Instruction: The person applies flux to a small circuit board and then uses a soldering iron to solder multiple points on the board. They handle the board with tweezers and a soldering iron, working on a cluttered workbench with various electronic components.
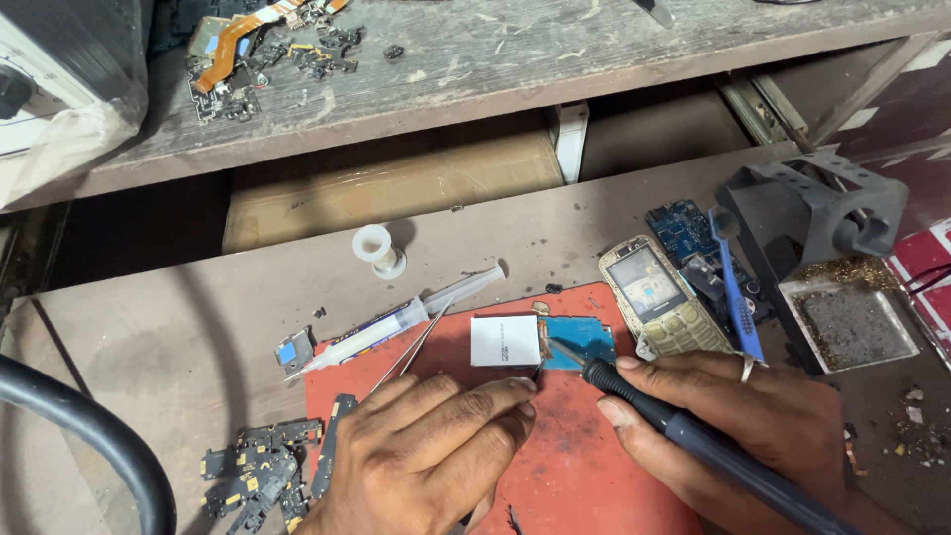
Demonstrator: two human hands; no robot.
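Right hand (733, 411), you're gripping the soldering iron (693, 436) with its tip on the blue board (580, 342), joint unfinished, while your left hand (426, 446) lies half-closed on the red mat (584, 466).

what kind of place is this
Likely a phone repair bench: the right hand holds a soldering iron to a small circuit board, with a phone housing nearby.
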